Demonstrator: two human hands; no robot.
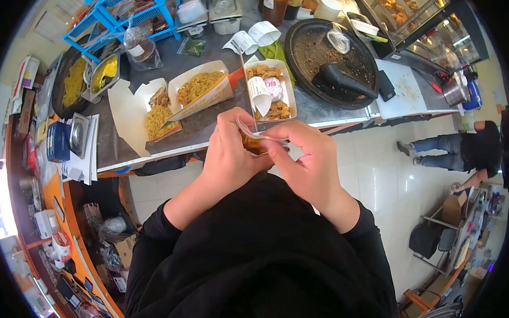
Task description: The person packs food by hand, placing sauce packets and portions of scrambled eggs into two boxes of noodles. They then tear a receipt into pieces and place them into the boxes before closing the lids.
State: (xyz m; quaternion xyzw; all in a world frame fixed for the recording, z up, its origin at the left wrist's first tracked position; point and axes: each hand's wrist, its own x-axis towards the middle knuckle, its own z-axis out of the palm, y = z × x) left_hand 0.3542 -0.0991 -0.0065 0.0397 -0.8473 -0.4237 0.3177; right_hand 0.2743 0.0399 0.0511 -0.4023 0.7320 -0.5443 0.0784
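My left hand [227, 149] and my right hand [309, 160] meet at the counter's front edge, fingers closed on a small clear plastic bag [253, 143]. Something orange-brown is inside it, partly hidden by my fingers. Just beyond them stands a paper box [289, 96] with fried chicken pieces [279, 110], a round wrapped pack marked rice [273, 88] and a curled receipt [258, 92]. To the left, an open box [228, 92] holds noodles [199, 88]. Another box, with its lid [125, 116] folded out, contains noodles and meat.
A round black pan [304, 51] with crumbs sits right on the counter [208, 118]. Behind are receipts [264, 32], a small bag of green flakes [193, 47], a blue rack [118, 18] and sauce bottles [275, 6]. A glass food warmer [418, 19] stands far right; another person [461, 149] is beyond.
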